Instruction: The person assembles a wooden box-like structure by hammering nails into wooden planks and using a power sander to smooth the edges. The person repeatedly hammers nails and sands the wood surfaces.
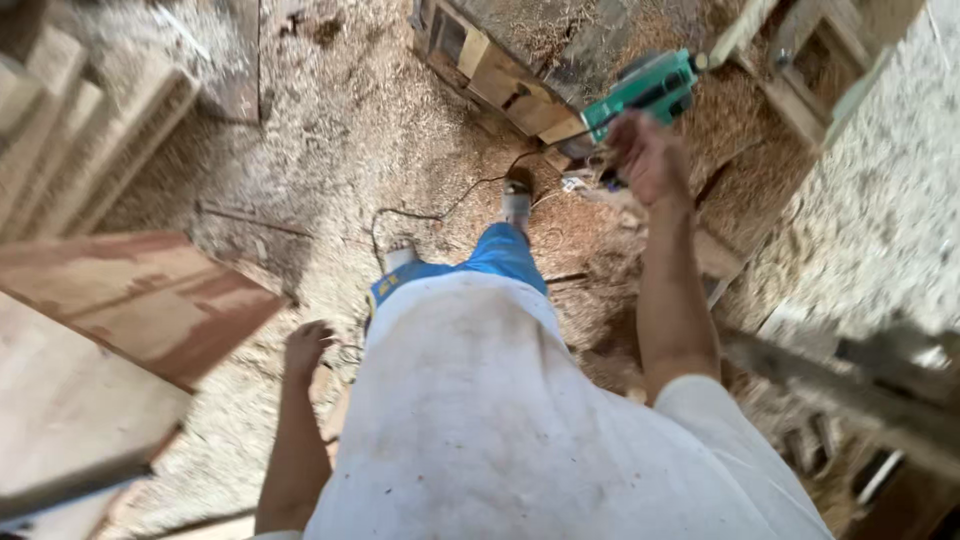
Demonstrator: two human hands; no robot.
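My right hand (pixel 648 152) is stretched forward and grips a green power tool (pixel 645 92) by its handle, held above the sawdust floor. A dark cable (pixel 455 203) runs from the tool across the floor toward my feet. My left hand (pixel 305 347) hangs at my side with the fingers curled loosely and nothing in it, close to the edge of a reddish plywood sheet (pixel 150 295). I wear a white shirt and blue trousers, and my feet stand in the sawdust.
Sawdust covers the floor (pixel 330 130). Wooden frames (pixel 500 80) lie ahead, and another (pixel 815 60) at the top right. Stacked timber (pixel 70 140) stands at the top left. A blurred machine part (pixel 860 385) sits at the lower right.
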